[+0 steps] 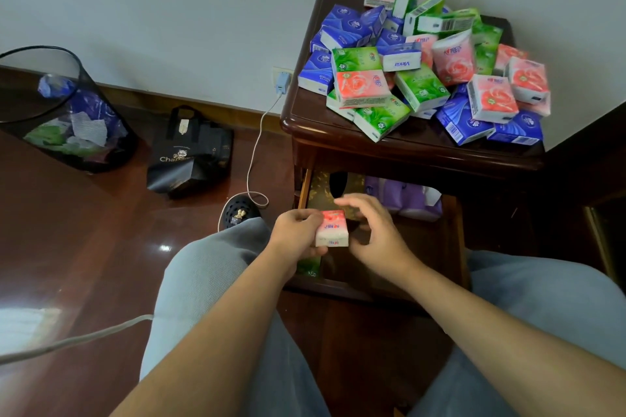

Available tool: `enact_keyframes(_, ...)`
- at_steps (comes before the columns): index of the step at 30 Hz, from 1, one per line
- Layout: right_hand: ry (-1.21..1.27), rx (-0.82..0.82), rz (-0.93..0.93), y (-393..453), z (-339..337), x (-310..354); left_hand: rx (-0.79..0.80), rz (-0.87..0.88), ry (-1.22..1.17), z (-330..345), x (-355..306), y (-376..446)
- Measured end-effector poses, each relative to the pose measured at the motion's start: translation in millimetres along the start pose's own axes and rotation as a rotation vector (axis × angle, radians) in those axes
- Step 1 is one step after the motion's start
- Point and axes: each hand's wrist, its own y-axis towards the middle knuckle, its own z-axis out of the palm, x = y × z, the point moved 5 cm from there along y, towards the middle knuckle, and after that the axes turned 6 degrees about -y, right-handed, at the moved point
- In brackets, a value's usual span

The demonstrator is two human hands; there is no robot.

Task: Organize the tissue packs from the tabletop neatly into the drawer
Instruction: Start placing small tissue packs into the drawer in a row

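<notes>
Pink tissue pack (rose print) sits pinched in the left hand above the open drawer; right hand hovers beside it, fingers seemingly loose, holding nothing.

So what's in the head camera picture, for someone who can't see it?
A person's left hand holds a pink tissue pack over an open wooden drawer, with the right hand open beside it. Above, a bedside table is piled with blue, green and pink tissue packs.
</notes>
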Motion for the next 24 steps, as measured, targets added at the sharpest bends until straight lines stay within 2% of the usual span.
enact_keyframes(5,-0.056,0.041,-0.055,0,-4,-5,0.016,-0.13,0.006,1,5,-4)
enact_keyframes(8,0.064,0.008,0.091,-4,0,-21,-0.036,-0.136,0.023,-3,4,-1)
enact_keyframes(10,0.112,0.003,0.241,-7,5,-37,-0.112,-0.084,0.141,-10,3,3)
enact_keyframes(12,0.108,0.068,0.37,-12,16,-54,-0.157,-0.011,0.342,-16,0,8)
enact_keyframes(14,0.097,0.156,0.452,-17,30,-67,-0.185,-0.011,0.469,-20,1,9)
enact_keyframes(20,-0.074,0.271,0.536,-14,67,-93,-0.081,-0.145,0.524,-19,16,14)
enact_keyframes(24,-0.139,0.289,0.547,-7,80,-99,-0.069,-0.142,0.533,-18,18,17)
